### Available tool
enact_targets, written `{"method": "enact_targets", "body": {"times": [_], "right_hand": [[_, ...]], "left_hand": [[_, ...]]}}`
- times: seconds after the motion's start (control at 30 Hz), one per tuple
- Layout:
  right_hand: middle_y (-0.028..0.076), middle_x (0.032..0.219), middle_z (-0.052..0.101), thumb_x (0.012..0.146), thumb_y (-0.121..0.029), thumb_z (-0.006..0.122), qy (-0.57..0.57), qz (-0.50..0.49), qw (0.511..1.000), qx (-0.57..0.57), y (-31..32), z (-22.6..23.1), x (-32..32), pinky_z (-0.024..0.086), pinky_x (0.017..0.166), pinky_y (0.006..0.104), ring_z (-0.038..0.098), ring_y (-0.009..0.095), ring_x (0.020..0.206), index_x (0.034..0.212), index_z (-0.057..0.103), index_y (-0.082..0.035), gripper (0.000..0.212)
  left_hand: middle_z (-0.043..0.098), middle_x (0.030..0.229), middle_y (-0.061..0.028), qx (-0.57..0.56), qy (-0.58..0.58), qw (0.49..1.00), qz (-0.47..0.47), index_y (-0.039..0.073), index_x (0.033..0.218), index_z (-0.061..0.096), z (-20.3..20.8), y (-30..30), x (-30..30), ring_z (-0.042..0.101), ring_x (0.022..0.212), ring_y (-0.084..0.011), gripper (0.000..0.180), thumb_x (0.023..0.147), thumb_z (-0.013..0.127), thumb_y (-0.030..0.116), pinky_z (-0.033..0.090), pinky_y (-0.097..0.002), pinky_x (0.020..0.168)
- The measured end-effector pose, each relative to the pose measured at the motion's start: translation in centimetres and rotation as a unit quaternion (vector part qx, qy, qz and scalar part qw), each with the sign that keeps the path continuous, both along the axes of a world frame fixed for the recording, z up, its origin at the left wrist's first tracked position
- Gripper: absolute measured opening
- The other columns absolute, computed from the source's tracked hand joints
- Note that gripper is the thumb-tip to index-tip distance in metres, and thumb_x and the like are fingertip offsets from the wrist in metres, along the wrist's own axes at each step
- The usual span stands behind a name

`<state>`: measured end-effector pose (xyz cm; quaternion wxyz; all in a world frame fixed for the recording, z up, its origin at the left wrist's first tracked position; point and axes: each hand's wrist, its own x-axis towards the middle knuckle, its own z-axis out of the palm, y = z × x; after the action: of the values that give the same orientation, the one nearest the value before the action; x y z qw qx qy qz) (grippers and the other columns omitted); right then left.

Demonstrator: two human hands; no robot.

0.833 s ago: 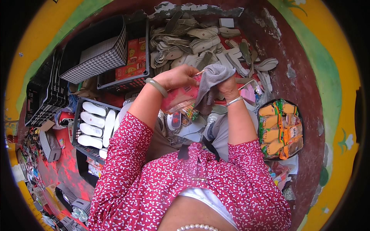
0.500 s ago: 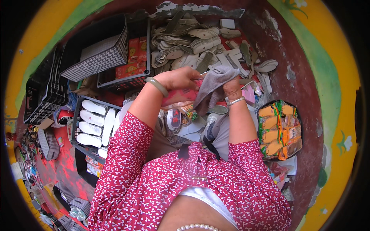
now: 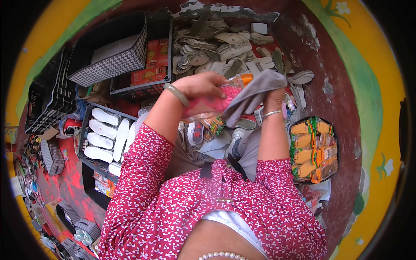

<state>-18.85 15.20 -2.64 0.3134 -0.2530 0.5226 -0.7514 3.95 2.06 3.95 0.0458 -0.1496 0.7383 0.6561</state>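
In front of my chest, my left hand [image 3: 203, 85] grips a clear plastic packet [image 3: 207, 106] with something flat and pink inside and an orange upper end. A grey cloth [image 3: 255, 90] hangs from my right hand [image 3: 274, 99] and lies against the packet's right side. That hand's fingers are mostly covered by the cloth. Below the packet, between my knees, lie a shoe-shaped insole with a dark printed patch [image 3: 195, 133] and other loose packaging.
A large pile of beige and grey insoles [image 3: 221, 45] lies ahead. To the left are a houndstooth basket [image 3: 110, 67], red boxes [image 3: 151, 54] and white insoles [image 3: 102, 128] in a dark crate. On the right, a black basket holds yellow foot-shaped packets [image 3: 305, 154]. A dark-red wall [image 3: 342, 99] curves behind.
My right hand has shifted slightly right and up with the grey cloth, which is more stretched out. More of the packet, including its orange end, now shows.
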Motion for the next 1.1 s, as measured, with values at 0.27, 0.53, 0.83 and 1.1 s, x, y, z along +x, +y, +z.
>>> {"method": "enact_targets", "body": {"times": [0.27,0.53,0.83,1.1], "right_hand": [[0.009,0.095,0.059,0.089,-0.015,0.051,-0.137,0.219,0.966,-0.004,1.5,4.6,-1.2,0.048,0.078,0.0302,0.057,0.019,0.091,0.106,0.055,-0.001,0.023],[0.008,0.098,0.061,0.085,-0.018,0.057,-0.162,0.259,0.952,-0.007,-1.9,4.8,5.5,0.049,0.077,0.0267,0.059,0.017,0.090,0.109,0.056,-0.003,0.028],[0.004,0.089,0.062,0.083,-0.017,0.059,-0.229,0.106,0.965,-0.069,-2.3,1.8,6.0,0.050,0.066,0.0266,0.059,0.014,0.078,0.102,0.058,-0.004,0.022],[0.009,0.082,0.061,0.084,-0.020,0.054,-0.249,0.017,0.967,-0.055,-2.6,1.5,1.0,0.051,0.066,0.0377,0.060,0.023,0.072,0.081,0.059,-0.005,0.016]], "left_hand": [[0.063,0.094,-0.0095,0.285,0.133,0.929,0.193,-0.006,0.106,0.056,0.2,-0.8,1.3,0.062,0.083,-0.0150,0.029,0.078,0.061,-0.001,0.050,-0.0277,0.079],[0.062,0.099,-0.0061,0.215,0.170,0.944,0.182,-0.003,0.111,0.056,-1.5,0.9,-1.4,0.059,0.087,-0.0113,0.031,0.081,0.060,0.002,0.048,-0.0260,0.079],[0.062,0.095,-0.0028,0.072,0.128,0.979,0.142,-0.003,0.113,0.054,-3.2,1.5,-2.7,0.054,0.083,-0.0072,0.031,0.083,0.059,0.003,0.046,-0.0240,0.075],[0.064,0.085,-0.0063,-0.086,0.034,0.993,0.077,-0.005,0.100,0.059,-3.7,0.6,-1.8,0.056,0.076,-0.0113,0.027,0.078,0.063,0.010,0.046,-0.0273,0.070]]}}
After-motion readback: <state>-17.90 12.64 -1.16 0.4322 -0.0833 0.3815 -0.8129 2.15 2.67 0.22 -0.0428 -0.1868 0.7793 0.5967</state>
